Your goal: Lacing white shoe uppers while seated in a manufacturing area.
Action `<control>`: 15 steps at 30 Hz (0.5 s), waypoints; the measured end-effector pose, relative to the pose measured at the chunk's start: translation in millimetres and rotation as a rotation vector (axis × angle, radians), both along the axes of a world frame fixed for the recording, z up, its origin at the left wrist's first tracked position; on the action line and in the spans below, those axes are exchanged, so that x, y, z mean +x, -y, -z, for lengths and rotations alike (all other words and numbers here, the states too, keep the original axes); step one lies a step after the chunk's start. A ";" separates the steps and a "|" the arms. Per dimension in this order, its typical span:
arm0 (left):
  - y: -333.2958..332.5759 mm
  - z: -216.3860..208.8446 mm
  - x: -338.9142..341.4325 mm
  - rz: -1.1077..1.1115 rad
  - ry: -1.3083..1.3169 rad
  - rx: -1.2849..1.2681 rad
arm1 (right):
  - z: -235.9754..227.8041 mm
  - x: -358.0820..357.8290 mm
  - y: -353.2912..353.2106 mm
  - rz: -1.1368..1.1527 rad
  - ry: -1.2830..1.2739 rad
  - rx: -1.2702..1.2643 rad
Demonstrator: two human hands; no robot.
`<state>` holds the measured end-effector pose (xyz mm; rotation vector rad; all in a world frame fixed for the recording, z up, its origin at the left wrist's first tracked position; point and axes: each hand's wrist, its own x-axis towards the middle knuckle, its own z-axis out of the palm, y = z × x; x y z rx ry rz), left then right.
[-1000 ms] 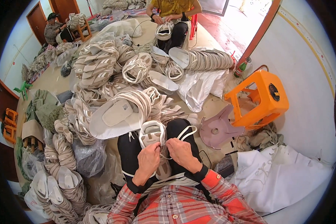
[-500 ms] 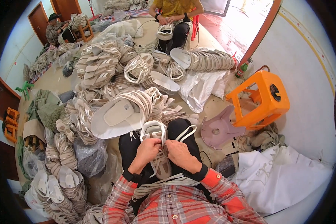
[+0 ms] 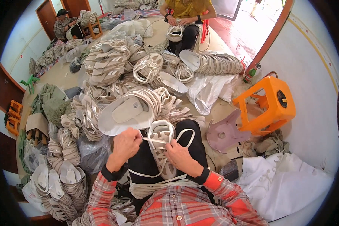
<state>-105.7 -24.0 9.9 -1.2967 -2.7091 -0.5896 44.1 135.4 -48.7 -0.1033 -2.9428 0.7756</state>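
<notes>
A beige and white shoe upper (image 3: 161, 132) lies between my thighs, its opening pointing away from me and lacing running down its front. My left hand (image 3: 126, 146) is off to its left, closed on a white shoelace (image 3: 151, 139) that stretches tight from the eyelets. My right hand (image 3: 181, 157) rests over the upper's right side, fingertips pinched at the lacing; what they grip is partly hidden. A loop of lace (image 3: 192, 136) stands up beyond the right hand. A bundle of spare laces (image 3: 148, 189) lies across my lap.
Just ahead is a stack of nested uppers (image 3: 118, 113), with a large heap of uppers (image 3: 107, 62) behind it. To the right are an orange stool (image 3: 282, 98), a mauve plastic piece (image 3: 224, 132) and white sheeting (image 3: 278, 184). A co-worker (image 3: 188, 11) sits opposite, another person (image 3: 62, 26) far left.
My left hand has moved left from the shoe, drawing the lace out taut. My right hand has shifted slightly down, staying at the lacing. The whole view has swung a little left.
</notes>
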 end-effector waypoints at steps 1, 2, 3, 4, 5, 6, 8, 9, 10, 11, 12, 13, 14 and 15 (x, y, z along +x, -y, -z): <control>5.6 9.9 -0.3 0.024 0.328 0.038 | 3.3 -1.9 -1.8 -0.005 -0.003 0.005; 11.5 14.7 2.4 0.049 0.661 0.075 | 1.3 -3.2 -2.6 -0.042 -0.002 0.024; 16.6 18.4 3.5 0.046 0.665 0.080 | -1.8 -4.6 -4.1 -0.076 0.001 0.045; 20.1 21.4 4.5 -0.059 1.174 0.239 | -6.4 -4.8 -5.5 -0.085 -0.024 0.070; 24.9 23.6 7.4 -0.173 1.679 0.405 | -11.0 -6.7 -7.7 -0.091 -0.020 0.076; 29.2 35.8 11.1 -0.154 1.818 0.524 | -14.9 -8.6 -10.4 -0.051 -0.021 0.098; 30.7 46.9 22.8 -0.103 2.004 0.729 | -15.7 -10.6 -14.8 0.019 -0.020 0.164; 30.5 54.0 27.0 -0.046 2.179 0.936 | -16.8 -11.0 -18.6 0.014 -0.020 0.177; 31.4 64.6 30.5 0.003 2.213 1.037 | -18.8 -10.3 -23.6 -0.052 0.111 -0.053; 26.5 66.2 31.3 0.023 2.224 1.040 | -22.6 -7.0 -30.4 -0.102 0.245 -0.280; 27.5 69.5 33.1 0.000 2.248 1.121 | -42.5 -9.8 -30.0 0.035 0.591 -0.662; 28.9 72.4 34.6 -0.025 2.268 1.202 | -45.6 -9.2 -30.3 0.028 0.600 -0.657; 28.6 73.2 35.7 -0.018 2.272 1.211 | -49.7 -7.1 -32.0 0.039 0.638 -0.770; 28.6 73.8 36.5 -0.078 2.293 1.255 | -54.1 -5.0 -32.8 0.051 0.675 -0.885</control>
